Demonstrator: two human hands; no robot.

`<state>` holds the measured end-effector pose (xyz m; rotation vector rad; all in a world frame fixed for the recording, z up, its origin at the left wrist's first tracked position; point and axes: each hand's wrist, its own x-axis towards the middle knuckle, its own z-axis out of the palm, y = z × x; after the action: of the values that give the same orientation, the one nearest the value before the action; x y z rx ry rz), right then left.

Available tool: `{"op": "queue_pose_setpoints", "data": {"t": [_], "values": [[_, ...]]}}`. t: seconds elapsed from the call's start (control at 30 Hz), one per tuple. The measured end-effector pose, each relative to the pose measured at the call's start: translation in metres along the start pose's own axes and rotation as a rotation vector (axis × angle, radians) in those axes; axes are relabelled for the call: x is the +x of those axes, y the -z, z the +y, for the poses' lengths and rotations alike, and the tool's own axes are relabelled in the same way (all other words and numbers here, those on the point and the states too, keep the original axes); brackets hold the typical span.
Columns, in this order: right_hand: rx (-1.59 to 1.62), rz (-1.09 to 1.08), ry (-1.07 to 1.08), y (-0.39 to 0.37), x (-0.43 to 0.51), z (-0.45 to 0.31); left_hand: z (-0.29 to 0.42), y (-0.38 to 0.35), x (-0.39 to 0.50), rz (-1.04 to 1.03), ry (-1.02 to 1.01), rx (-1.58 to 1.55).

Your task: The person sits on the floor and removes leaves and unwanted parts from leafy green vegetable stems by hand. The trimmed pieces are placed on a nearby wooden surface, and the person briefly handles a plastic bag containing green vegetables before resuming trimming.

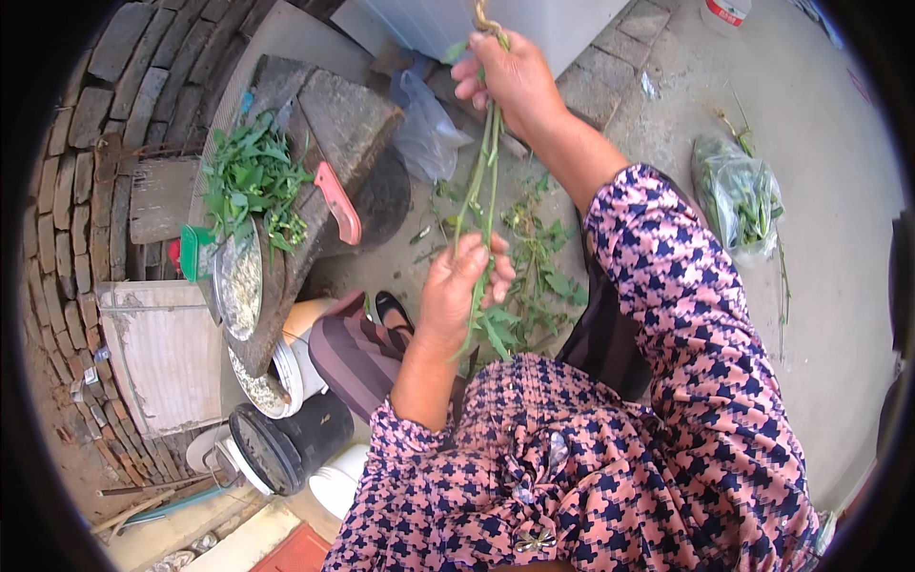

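Observation:
A long leafy green plant is stretched between my two hands. My right hand, farther from my body, grips its upper end, where a pale twisted root sticks out past the fingers. Closer to me, my left hand closes around the stalks lower down, and leaves hang below it. Beneath the hands, loose stems and leaves lie on the ground. To the left, a heap of picked greens rests on a stone slab, beside a pink-handled knife.
A plate of pale grains sits at the slab's edge, above a white bucket and a black bucket. A clear bag of greens lies on the concrete at right. A plastic bag is beside the slab.

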<state>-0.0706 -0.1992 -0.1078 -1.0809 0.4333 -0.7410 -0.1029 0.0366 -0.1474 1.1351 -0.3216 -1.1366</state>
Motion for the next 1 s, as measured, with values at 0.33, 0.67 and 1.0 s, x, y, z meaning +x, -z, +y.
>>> {"op": "queue_pose_setpoints", "data": {"t": [0.33, 0.67, 1.0], "values": [[-0.062, -0.001, 0.108, -0.017, -0.010, -0.023, -0.050, 0.048, 0.021, 0.422, 0.149, 0.184], [-0.189, -0.022, -0.077, -0.006, -0.006, -0.009, 0.170, 0.066, -0.072, 0.720, -0.589, 0.460], [-0.298, -0.198, -0.123, 0.004, 0.012, 0.021, 0.327, 0.254, -0.022, 1.091, -0.937, 2.091]]}}
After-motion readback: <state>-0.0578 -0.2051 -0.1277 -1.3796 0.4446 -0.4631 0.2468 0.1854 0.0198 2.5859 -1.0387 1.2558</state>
